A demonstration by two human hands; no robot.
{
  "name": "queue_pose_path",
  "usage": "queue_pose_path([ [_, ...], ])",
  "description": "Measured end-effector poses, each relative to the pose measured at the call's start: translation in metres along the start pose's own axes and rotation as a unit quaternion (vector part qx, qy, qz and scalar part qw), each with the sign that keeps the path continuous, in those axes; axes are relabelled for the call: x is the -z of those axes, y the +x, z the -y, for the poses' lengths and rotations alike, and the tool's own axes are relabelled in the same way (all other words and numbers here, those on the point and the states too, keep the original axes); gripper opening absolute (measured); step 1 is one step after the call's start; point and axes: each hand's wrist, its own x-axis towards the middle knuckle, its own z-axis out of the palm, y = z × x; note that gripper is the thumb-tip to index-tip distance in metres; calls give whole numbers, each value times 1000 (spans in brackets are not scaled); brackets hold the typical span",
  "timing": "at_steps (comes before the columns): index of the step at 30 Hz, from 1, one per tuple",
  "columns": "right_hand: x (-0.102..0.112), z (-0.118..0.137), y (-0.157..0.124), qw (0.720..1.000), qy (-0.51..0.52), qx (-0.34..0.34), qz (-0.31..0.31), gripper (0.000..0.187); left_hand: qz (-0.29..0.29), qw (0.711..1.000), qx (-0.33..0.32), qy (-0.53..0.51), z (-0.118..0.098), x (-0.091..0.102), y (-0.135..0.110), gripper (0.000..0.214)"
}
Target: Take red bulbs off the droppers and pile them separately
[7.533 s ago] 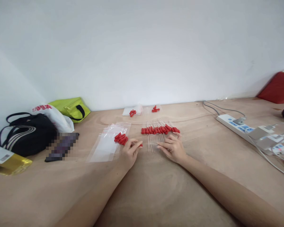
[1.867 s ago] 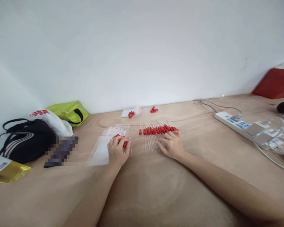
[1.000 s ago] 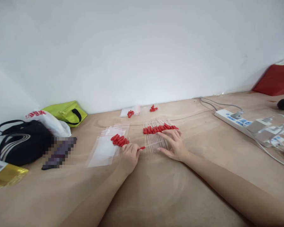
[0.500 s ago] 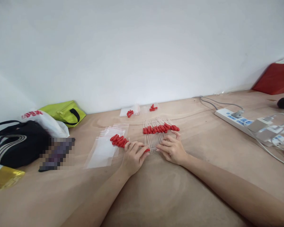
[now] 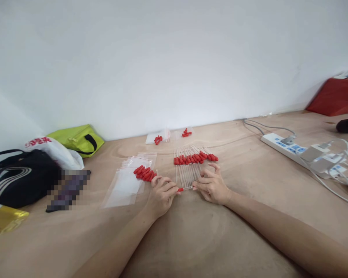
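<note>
My left hand (image 5: 162, 193) is closed on a red rubber bulb (image 5: 180, 189) whose end shows past the fingertips. Opposite it, my right hand (image 5: 211, 187) pinches the clear thin tube of what looks like the same dropper, lying crosswise between both hands. Just beyond lies a row of droppers with red bulbs (image 5: 191, 158), side by side, clear tubes pointing away. More clear tubes (image 5: 188, 173) run between that row and my fingers. Beside my left hand, a pile of red bulbs (image 5: 145, 173) rests partly on clear zip bags (image 5: 123, 189).
Two small bags with red bulbs (image 5: 158, 139) lie near the wall. At right is a white power strip (image 5: 284, 148) with chargers and cables. A black bag (image 5: 26, 175), a lime-green bag (image 5: 78, 139) and a gold packet (image 5: 7, 218) sit at left; a red bag (image 5: 336, 96) stands far right.
My hands have shifted slightly toward me, with the red bulb in my left hand also a little nearer. The view has moved slightly; the row and pile look the same.
</note>
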Motion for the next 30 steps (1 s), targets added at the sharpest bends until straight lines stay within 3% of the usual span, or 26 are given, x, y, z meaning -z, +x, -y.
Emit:
queue_pose_path([
  [6,-1,-1,-3,1000,9,-2,14,21,4,1000,5,-11,0,0,-1,22],
  [10,3,-14,-9,999,11,-34,-3,22,-42,999,19,-18,11,1,-10,18],
  [15,9,-33,-13,988,-27,-150,-25,23,-151,974,168,-18,31,-2,-16,22],
  [19,7,-33,-12,979,-68,-190,-34,24,-212,936,280,31,54,4,-15,27],
  [26,5,-27,-10,960,-131,-246,-13,29,-261,859,438,54,105,29,-32,34],
  [30,3,-20,-7,952,-139,-272,35,28,-242,845,477,31,118,26,-35,37],
])
